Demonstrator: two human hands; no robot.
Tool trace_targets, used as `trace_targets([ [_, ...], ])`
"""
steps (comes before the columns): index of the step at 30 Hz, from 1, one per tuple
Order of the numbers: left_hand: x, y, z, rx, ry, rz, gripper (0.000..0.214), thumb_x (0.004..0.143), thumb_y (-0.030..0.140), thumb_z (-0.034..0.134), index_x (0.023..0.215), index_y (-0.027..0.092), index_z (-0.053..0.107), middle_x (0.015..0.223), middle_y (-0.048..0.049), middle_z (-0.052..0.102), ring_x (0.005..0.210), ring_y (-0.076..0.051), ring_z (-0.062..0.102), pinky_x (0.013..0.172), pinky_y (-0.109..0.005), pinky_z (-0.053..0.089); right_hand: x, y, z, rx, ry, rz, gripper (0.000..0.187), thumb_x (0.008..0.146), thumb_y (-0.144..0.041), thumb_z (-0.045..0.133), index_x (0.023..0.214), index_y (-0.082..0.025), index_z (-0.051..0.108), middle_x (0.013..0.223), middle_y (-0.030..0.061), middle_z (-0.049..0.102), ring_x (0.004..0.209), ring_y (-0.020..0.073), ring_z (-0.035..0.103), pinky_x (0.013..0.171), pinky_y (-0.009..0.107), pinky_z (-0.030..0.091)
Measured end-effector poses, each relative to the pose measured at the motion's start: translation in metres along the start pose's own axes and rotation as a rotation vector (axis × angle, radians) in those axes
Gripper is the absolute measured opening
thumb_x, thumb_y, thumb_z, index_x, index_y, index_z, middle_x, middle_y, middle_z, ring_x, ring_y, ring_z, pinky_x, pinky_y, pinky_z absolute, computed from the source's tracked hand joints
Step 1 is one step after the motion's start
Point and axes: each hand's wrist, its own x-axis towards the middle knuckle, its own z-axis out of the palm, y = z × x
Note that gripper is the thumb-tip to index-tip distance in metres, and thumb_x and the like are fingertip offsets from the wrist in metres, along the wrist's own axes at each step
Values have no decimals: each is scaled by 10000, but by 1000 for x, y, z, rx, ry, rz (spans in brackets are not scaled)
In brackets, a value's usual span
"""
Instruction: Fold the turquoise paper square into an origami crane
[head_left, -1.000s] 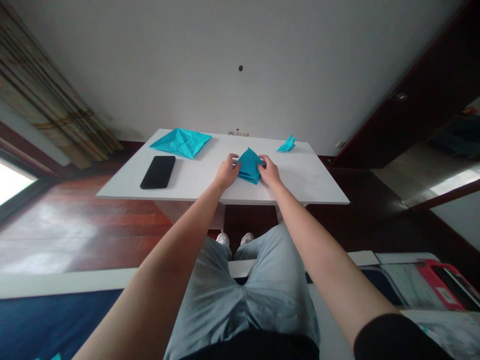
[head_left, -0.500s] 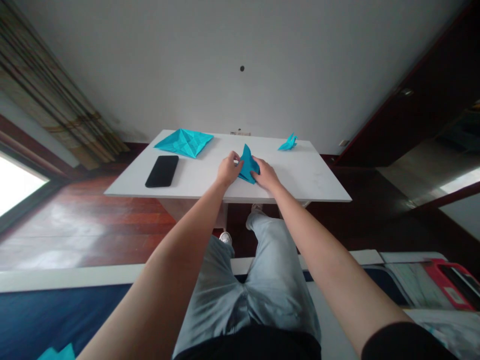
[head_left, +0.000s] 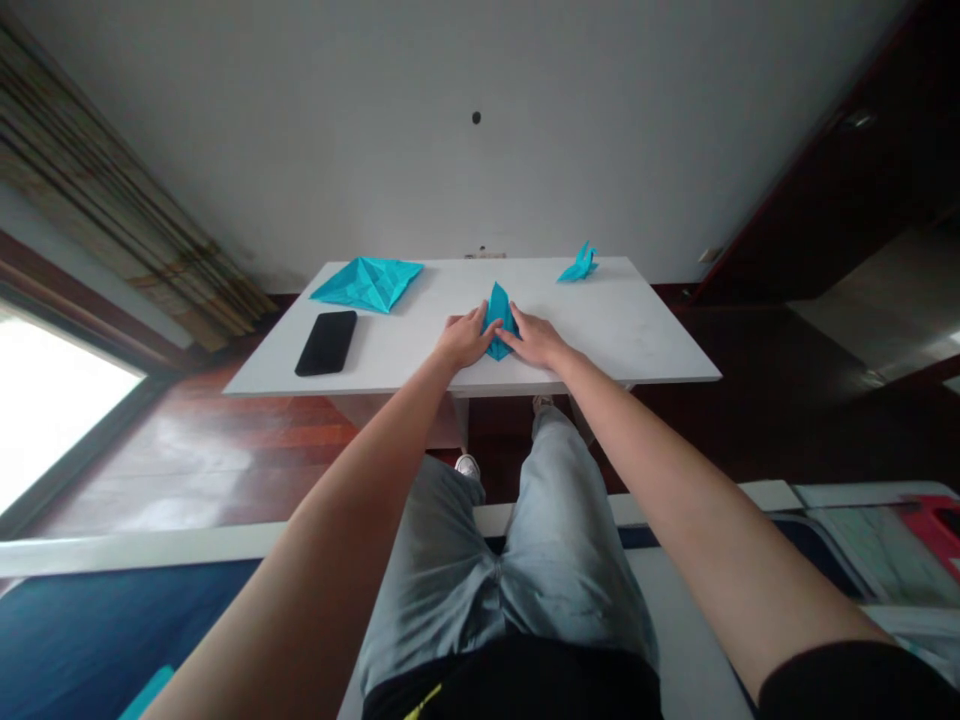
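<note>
Resting palm-down, both hands (head_left: pixel 463 340) (head_left: pixel 535 340) flank the folded paper (head_left: pixel 500 306), thumbs atop.

A slim, kite-shaped piece of folded turquoise paper (head_left: pixel 499 308) lies just above the frame's centre, tip upward, middle partly hidden.

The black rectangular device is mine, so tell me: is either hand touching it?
No, the left hand and right hand touch folded turquoise paper; the device lies apart.
</note>
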Motion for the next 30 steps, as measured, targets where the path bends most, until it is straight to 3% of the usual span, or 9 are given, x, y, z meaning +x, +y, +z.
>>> trace_targets([
  [2,-1,-2,0,56,-56,49,824,1376,457,375,2085,45,295,2087,-324,469,1971,-410,505,1608,-570,339,2,1,0,-12,-45,-29,1130,1273,-792,536,2062,-4,359,2097,305,435,1960,498,507,1639,667,382],
  [5,-2,-6,-1,131,-140,111,740,1365,392,326,2046,146,480,2177,-240,305,2068,-374,281,1644,-624,260,5,7,-1,-27,-117,-55,1035,1298,-771,450,2062,-74,431,2152,207,349,2029,449,376,1681,645,291],
  [7,-1,-6,-1,158,-176,116,726,1355,380,333,2013,174,559,2188,-211,283,2085,-372,210,1656,-648,219,7,13,-3,-62,-134,-63,911,1309,-671,456,2042,-134,510,2136,163,406,2021,436,402,1681,663,290],
  [11,2,-4,-1,193,-210,91,794,1354,421,295,2086,134,401,2188,-221,269,2088,-367,192,1667,-642,199,8,24,-9,-96,-135,-77,785,1274,-480,541,2000,-185,599,2096,140,495,1994,451,461,1655,731,316],
  [15,2,-1,-3,210,-229,70,860,1347,484,311,2116,99,274,2204,-201,220,2093,-371,165,1673,-633,185,6,23,-15,-109,-123,-97,752,1273,-479,582,1973,-209,641,2084,149,523,1976,476,485,1625,772,342],
  [19,-1,3,-6,224,-238,48,901,1342,540,292,2117,82,250,2214,-179,199,2098,-357,143,1682,-599,150,7,15,-23,-165,-155,-120,766,1271,-425,566,1987,-158,608,2095,179,509,1975,486,475,1616,770,334],
  [25,-2,5,-9,236,-269,15,897,1340,532,214,2121,95,251,2220,-150,181,2100,-312,130,1688,-561,155,20,7,-33,-185,-188,-139,744,1277,-417,487,1974,-198,628,2087,157,552,1952,442,493,1599,726,343],
  [30,-2,10,-11,240,-277,-2,1053,1298,697,408,2129,90,183,2221,-160,134,2102,-339,109,1694,-573,121,33,6,-36,-181,-185,-131,753,1220,-402,566,1941,-213,676,2055,182,600,1937,458,502,1576,711,332],
])
